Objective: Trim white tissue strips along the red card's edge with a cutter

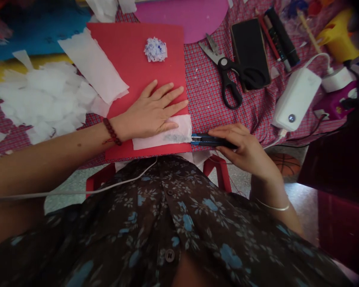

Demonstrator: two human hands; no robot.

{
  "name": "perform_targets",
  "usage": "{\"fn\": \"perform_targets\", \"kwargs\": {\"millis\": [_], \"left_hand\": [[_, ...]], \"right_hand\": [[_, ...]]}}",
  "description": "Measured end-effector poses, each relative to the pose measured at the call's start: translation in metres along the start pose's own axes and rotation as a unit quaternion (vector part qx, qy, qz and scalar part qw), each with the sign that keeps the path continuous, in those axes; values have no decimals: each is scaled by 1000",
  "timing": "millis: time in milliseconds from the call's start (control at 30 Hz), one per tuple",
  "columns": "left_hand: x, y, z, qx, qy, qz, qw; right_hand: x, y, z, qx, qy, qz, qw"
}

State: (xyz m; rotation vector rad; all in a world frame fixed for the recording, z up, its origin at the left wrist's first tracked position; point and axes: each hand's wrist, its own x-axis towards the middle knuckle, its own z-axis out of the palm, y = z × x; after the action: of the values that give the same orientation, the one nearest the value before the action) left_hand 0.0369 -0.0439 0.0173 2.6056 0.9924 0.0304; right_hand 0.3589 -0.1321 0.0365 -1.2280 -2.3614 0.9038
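A: Where do you have the tool (208, 140)?

B: From my station I see it at the near right corner of the red sheet (122, 48). Its long axis runs left to right, almost level, and the metal end points left at the strip (149, 140). I can't tell whether that end touches the strip or stops at its edge.

A: And the hand on it?

B: The right hand (245, 145) comes in from the right and grips it, narrow, with fingers along the far side and thumb along the near side. The left hand (152, 113) lies flat and wide on the sheet, its fingers fanned away and to the right, thumb on the strip.

A: How does the strip run?

B: Left to right too, the right end angled slightly away from me. A second strip (95, 67) slants from far left to near right across the sheet's left edge.

A: What's around?

B: I have the ball (156, 50) on the sheet, beyond the left hand. Right of the sheet are the scissors (224, 63), blades parted and pointing away and left, one handle loop overlapping the phone (247, 42).
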Motion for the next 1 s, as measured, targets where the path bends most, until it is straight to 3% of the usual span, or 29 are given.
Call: {"fn": "perform_targets", "kwargs": {"millis": [167, 367, 767, 1000], "left_hand": [[-1, -2, 2, 21, -17, 7, 1000], [0, -7, 7, -17, 1, 12, 1000], [-1, -1, 5, 10, -6, 8, 1000], [-6, -21, -5, -84, -7, 11, 996]], "right_hand": [[15, -4, -3, 1, -24, -8, 1000], [24, -6, 2, -3, -31, -38, 999], [-5, -11, 12, -24, 14, -35, 999], [-3, -9, 14, -21, 22, -39, 999]]}}
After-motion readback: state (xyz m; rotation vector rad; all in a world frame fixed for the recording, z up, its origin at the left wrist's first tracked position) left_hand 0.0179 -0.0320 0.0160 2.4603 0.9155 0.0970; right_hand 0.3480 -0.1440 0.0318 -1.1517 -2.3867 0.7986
